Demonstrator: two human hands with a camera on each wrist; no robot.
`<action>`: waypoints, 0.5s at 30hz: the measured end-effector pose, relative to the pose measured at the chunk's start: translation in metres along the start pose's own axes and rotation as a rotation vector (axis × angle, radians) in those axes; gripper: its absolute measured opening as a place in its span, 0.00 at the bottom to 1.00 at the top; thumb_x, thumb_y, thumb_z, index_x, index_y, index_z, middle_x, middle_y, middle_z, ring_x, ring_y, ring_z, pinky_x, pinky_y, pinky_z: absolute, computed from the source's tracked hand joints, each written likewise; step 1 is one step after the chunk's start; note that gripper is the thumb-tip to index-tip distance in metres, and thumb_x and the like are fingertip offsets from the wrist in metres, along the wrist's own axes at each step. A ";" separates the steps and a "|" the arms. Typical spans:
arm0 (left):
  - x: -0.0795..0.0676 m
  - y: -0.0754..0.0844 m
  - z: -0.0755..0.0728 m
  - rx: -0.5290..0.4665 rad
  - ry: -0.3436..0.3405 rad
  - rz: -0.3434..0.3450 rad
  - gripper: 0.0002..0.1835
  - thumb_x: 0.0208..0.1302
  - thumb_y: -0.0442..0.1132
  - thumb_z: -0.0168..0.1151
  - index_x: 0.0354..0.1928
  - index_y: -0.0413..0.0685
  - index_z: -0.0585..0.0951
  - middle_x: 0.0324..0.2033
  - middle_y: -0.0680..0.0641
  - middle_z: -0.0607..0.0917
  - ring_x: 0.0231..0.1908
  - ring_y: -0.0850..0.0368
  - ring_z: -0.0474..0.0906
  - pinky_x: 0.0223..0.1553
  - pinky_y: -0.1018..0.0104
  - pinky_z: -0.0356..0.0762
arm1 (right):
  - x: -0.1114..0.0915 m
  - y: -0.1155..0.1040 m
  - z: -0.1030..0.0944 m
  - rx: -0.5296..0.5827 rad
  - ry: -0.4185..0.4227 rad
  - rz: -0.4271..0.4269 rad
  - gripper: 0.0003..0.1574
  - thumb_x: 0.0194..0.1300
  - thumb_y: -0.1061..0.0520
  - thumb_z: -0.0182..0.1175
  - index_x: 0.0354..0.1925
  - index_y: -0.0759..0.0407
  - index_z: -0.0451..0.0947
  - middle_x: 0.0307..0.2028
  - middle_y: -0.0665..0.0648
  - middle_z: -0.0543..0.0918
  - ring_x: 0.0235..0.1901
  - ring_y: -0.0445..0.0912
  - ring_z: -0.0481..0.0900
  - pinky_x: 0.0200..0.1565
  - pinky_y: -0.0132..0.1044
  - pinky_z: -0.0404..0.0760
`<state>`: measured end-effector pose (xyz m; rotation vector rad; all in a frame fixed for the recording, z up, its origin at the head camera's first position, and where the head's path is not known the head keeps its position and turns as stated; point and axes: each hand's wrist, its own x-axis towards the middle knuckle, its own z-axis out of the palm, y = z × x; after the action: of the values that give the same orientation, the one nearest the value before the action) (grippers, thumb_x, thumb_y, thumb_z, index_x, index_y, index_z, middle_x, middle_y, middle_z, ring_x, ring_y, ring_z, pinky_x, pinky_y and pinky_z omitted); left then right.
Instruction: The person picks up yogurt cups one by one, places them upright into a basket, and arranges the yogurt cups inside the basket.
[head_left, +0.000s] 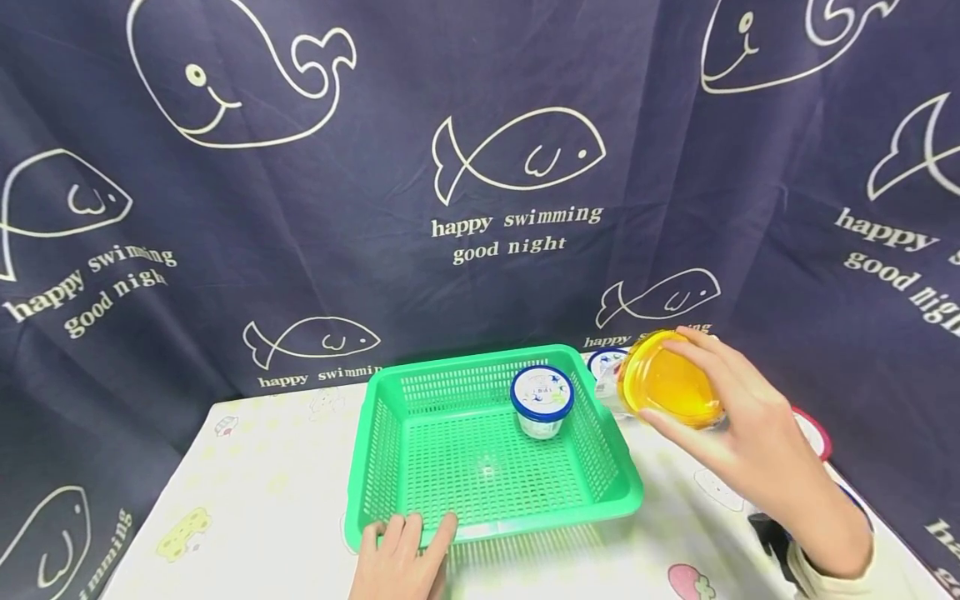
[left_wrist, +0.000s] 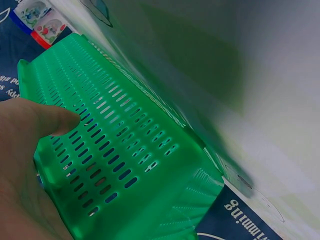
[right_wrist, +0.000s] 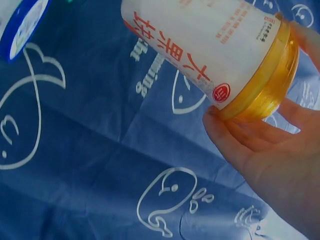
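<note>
My right hand [head_left: 757,433] pinches a plastic cup with a yellow lid [head_left: 671,383] and holds it up just beyond the basket's right side. In the right wrist view the white, red-lettered wall of this cup [right_wrist: 200,45] shows, tilted, with thumb and fingers around the lid end. The green perforated basket [head_left: 626,496] stands on the table, its near rim gripped by my left hand [head_left: 401,554]. In the left wrist view the left thumb [left_wrist: 62,119] presses the basket's outer wall. Inside the basket, toward the back right, sits a blue-lidded tub [head_left: 542,396].
Another blue-lidded tub [head_left: 604,360] stands behind the basket's right side, partly hidden. A red-rimmed lid [head_left: 817,435] shows behind the right wrist. The white patterned tablecloth [head_left: 255,483] spreads left of the basket. A dark blue curtain [head_left: 390,283] hangs behind the table.
</note>
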<state>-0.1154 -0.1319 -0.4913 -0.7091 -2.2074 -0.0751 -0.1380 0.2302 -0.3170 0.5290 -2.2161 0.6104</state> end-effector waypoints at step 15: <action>0.001 -0.001 -0.004 0.004 -0.049 -0.002 0.24 0.59 0.44 0.25 0.45 0.59 0.75 0.21 0.52 0.61 0.23 0.55 0.54 0.29 0.54 0.60 | -0.004 -0.016 0.024 0.096 -0.096 -0.024 0.48 0.35 0.49 0.73 0.58 0.52 0.68 0.59 0.53 0.68 0.58 0.48 0.66 0.56 0.18 0.58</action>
<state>-0.1135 -0.1331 -0.4884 -0.7129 -2.2549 -0.0545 -0.1405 0.2041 -0.3300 0.6455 -2.2752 0.6951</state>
